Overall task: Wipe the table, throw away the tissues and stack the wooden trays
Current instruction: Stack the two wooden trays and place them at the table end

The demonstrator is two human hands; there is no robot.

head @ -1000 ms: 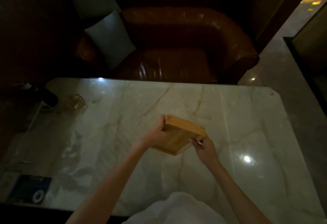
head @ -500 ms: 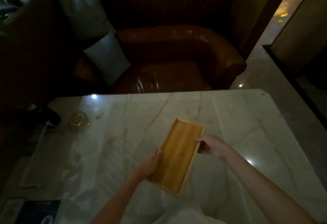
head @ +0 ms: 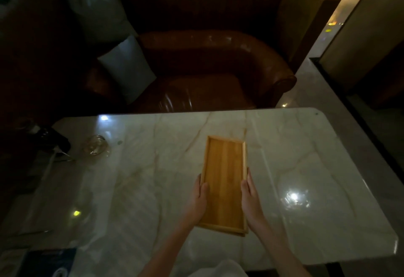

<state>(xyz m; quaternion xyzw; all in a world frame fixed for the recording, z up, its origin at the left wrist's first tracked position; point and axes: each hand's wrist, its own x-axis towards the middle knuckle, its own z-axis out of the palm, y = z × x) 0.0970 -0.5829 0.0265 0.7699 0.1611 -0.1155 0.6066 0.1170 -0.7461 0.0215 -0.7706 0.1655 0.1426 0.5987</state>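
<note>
Marble table fills the lower two thirds of the frame, pale with tan veins, glossy, light glare at lower right. Brown leather armchair sits behind its far edge, upper centre, with a grey cushion leaning at its left side and a second, paler cushion above it toward the upper left.

Wooden tray lies centre frame, long axis running away from the camera, open side up. A second edge shows under its near end, so it looks like one tray on top of another; can't confirm from this angle.

Left hand is flat against the tray's left long side, fingers extended, thumb over the rim. Right hand mirrors it on the right long side, fingers straight along the edge. Both are pressing in on the sides, not curled around anything.

Glass ashtray at the left of the table, well apart from the tray. Dark object just left of it, too dim to identify. Dark blue packet at the bottom-left corner. White cloth at the bottom edge between the forearms.
</note>
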